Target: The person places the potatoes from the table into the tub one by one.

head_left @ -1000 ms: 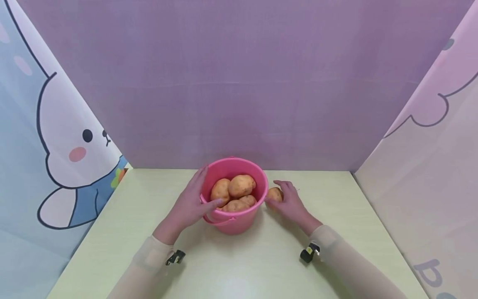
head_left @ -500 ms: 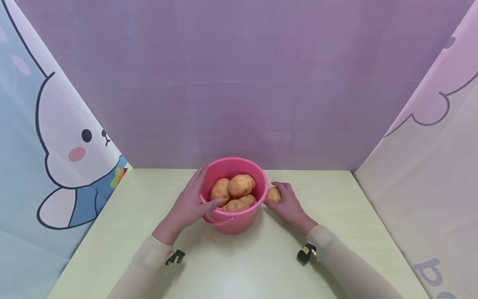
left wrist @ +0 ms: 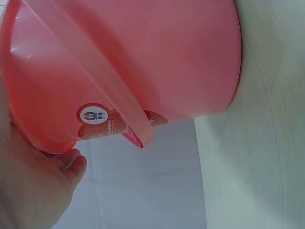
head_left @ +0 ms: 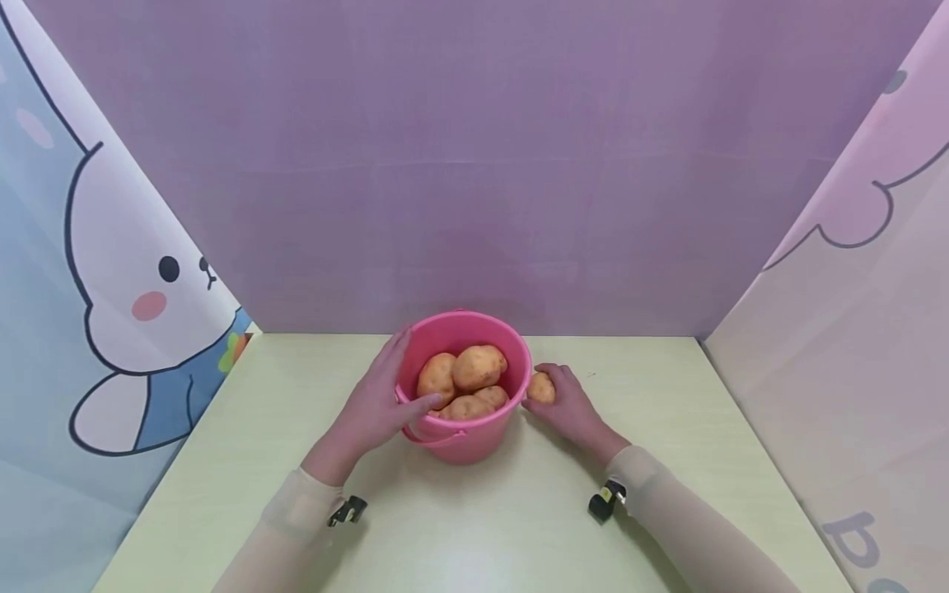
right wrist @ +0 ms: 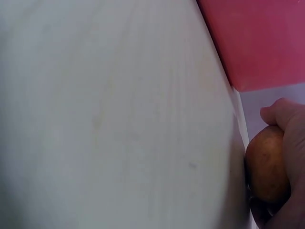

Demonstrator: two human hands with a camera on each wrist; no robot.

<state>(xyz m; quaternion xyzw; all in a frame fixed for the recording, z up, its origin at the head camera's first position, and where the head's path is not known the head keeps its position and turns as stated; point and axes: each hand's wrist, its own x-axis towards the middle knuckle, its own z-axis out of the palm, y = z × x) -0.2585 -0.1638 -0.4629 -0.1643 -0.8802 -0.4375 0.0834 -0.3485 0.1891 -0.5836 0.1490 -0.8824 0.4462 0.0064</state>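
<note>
A pink bucket (head_left: 482,445) with several potatoes (head_left: 478,368) inside stands near the middle of the table in the head view. My left hand (head_left: 378,399) holds its left rim, thumb over the edge and fingers along the outside. Seen from the left wrist, the hand (left wrist: 38,176) is at the rim and the bucket wall (left wrist: 181,57) fills much of the picture. To the right of the bucket, my right hand (head_left: 571,408) grips one more potato (head_left: 542,388), thumb on the near side and fingers on the far side. In the right wrist view that potato (right wrist: 267,164) sits low, close to the tabletop.
The bucket's handle (head_left: 437,443) hangs down at its front. A pale wooden table (head_left: 474,535) bears everything. A purple curtain (head_left: 474,165) rises behind it, with printed cloths (head_left: 133,247) at the left and right sides. Each wrist carries a small black camera (head_left: 608,501).
My right hand has shifted slightly left with its potato, toward the bucket. The left hand and the bucket have stayed nearly in place.
</note>
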